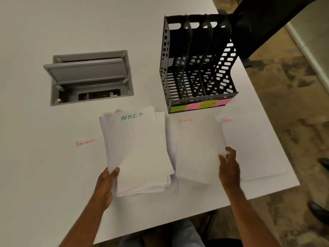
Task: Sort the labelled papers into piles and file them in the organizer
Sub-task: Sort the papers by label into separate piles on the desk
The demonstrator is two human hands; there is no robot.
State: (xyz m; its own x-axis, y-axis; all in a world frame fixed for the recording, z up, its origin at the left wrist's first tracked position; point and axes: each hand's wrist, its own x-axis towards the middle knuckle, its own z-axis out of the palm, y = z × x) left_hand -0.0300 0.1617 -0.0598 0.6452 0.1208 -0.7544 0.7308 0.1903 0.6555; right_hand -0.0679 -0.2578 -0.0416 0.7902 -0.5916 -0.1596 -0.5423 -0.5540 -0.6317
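My left hand grips the lower left corner of a stack of white papers; its top sheet reads ADMIN in green. My right hand pinches the right edge of a single sheet marked SPORTS in red, lifted slightly above the table. Another SPORTS sheet lies flat at the right. A sheet marked FINANCE lies flat at the left. The black mesh organizer stands behind the papers, its slots empty, with green and pink sticky labels along its front.
A grey cable box with its lid raised is set into the white table at the back left. The table's right edge runs close to the SPORTS sheet. A dark chair stands beyond the organizer. Shoes show on the floor at right.
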